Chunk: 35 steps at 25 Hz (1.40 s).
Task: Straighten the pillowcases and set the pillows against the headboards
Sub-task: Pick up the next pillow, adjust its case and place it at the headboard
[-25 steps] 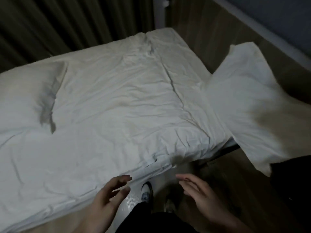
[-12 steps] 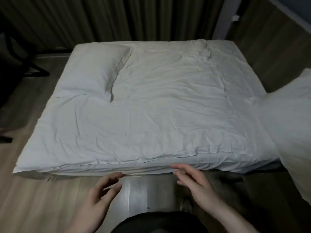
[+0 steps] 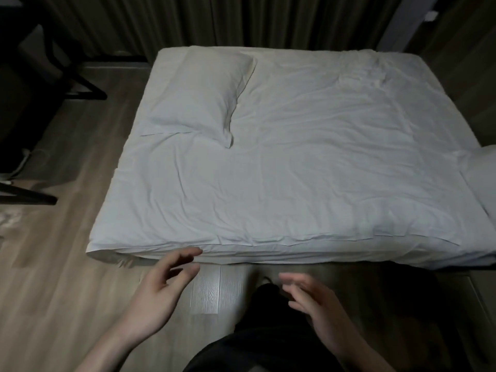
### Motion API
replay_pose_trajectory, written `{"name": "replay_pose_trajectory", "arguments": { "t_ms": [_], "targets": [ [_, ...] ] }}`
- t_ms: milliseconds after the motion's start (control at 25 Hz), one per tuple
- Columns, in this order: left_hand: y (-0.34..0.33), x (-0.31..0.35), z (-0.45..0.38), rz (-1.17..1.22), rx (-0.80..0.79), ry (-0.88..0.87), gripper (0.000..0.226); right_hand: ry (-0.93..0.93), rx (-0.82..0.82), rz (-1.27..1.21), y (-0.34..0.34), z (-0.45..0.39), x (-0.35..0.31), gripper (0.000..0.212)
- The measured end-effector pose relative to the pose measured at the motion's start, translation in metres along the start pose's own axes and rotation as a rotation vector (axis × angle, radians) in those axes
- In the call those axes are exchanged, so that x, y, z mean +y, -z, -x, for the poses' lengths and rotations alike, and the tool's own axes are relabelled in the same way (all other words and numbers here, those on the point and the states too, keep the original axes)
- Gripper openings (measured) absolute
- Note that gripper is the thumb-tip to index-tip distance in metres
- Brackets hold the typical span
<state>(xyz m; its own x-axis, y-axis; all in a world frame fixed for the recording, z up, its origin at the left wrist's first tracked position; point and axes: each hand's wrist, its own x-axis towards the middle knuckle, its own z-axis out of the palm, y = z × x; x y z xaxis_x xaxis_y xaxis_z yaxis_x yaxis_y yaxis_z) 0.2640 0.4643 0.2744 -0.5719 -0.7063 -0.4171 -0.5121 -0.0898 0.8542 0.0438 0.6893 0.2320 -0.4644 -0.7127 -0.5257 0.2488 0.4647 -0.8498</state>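
Pillows first, since that's the job: but going big to small, the bed (image 3: 295,170) eats up most of the view, a low mattress under a wrinkly white duvet, its near edge running across just past both hands. Behind it, up at 12 o'clock, dark pleated curtains (image 3: 214,20) hang along the whole far side, and the wood-look floor (image 3: 53,291) wraps around the left and the bottom. One pillow (image 3: 198,98) lies flat on the duvet around 11 o'clock from the middle of the bed, tucked into the far-left corner, its case a bit creased, with a loose flap along the near end. The second pillow (image 3: 480,178) is over at 3 o'clock, just off the right edge of the bed, mostly cut off by the frame, so I can't tell what it's resting on. Some dark furniture legs (image 3: 80,87) sit at 10 o'clock on the floor, well apart from the bed. Down at 6 o'clock is dark clothing, probably the person's legs. The left hand (image 3: 158,294) sits at 7 o'clock, fingers spread and loosely bent, holding nothing, fingertips right by the duvet's near edge, though I can't tell if they actually touch it. The right hand (image 3: 314,307) is at 5 o'clock, also relaxed and empty, a bit blurry, short of the bed.
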Motion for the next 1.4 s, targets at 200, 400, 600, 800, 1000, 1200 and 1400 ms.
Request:
{"name": "replay_pose_trajectory", "arguments": {
  "t_ms": [200,400,600,800,1000,1200,1400],
  "targets": [
    [0.054,0.005,-0.056,-0.026,0.013,-0.019,0.029,-0.034,0.007,-0.027,-0.046,-0.066,-0.027,0.034],
    [0.121,-0.008,-0.087,-0.069,0.122,0.054,0.026,0.058,-0.087,0.039,-0.113,-0.156,-0.083,0.024],
    [0.192,-0.031,-0.123,-0.039,0.17,0.111,0.027,0.082,-0.111,0.077,-0.171,-0.217,-0.135,0.022],
    [0.286,-0.044,-0.204,-0.074,0.035,0.075,0.024,0.046,0.05,-0.018,-0.239,-0.25,-0.14,0.026],
    [0.389,-0.052,-0.291,-0.203,-0.239,-0.057,0.028,-0.048,0.263,-0.109,-0.369,-0.258,-0.126,0.025],
    [0.463,-0.027,-0.346,-0.326,-0.434,-0.148,0.021,-0.126,0.525,-0.396,-0.479,-0.233,-0.13,0.032],
    [0.487,-0.008,-0.389,-0.316,-0.441,-0.244,0.023,-0.132,0.605,-0.474,-0.513,-0.265,-0.158,0.036]
  ]
}}
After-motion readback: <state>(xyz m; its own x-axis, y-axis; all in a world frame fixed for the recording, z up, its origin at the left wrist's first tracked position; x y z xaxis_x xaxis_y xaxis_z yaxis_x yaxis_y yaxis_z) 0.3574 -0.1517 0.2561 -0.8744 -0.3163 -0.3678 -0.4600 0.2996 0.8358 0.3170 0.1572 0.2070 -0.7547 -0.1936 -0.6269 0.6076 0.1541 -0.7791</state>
